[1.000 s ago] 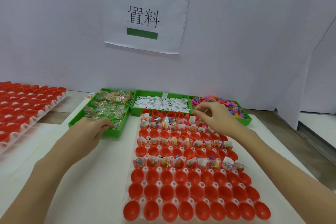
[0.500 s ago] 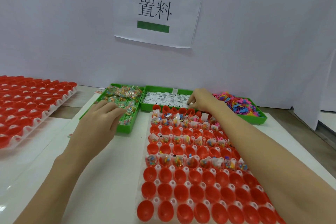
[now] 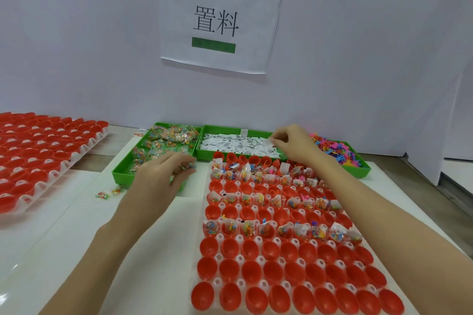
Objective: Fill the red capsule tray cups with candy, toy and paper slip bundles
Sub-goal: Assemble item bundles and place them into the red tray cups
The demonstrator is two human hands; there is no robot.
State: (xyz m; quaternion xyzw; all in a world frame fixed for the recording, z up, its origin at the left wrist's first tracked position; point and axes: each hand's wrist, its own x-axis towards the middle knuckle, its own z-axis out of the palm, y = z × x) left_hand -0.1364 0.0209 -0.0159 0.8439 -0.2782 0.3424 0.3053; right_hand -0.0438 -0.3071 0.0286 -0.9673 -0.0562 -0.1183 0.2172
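a paper slip (image 3: 270, 141) is pinched by the right hand (image 3: 291, 144); extra slips may be lifted. the left hand (image 3: 163, 176) is curled on a candy packet (image 3: 190, 165).

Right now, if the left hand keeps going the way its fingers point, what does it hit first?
Probably the candy packets in the left green bin. The left hand already hovers over that bin's near end, fingers aimed forward-right; depth is unclear.

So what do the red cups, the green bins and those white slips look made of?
Red cups: apparently moulded plastic, glossy, with soft highlights on smooth curved walls. Green bins: rigid plastic by the look, duller, with a perforated grid floor. White slips: probably thin printed paper, matte and creased; the right hand pinches one.
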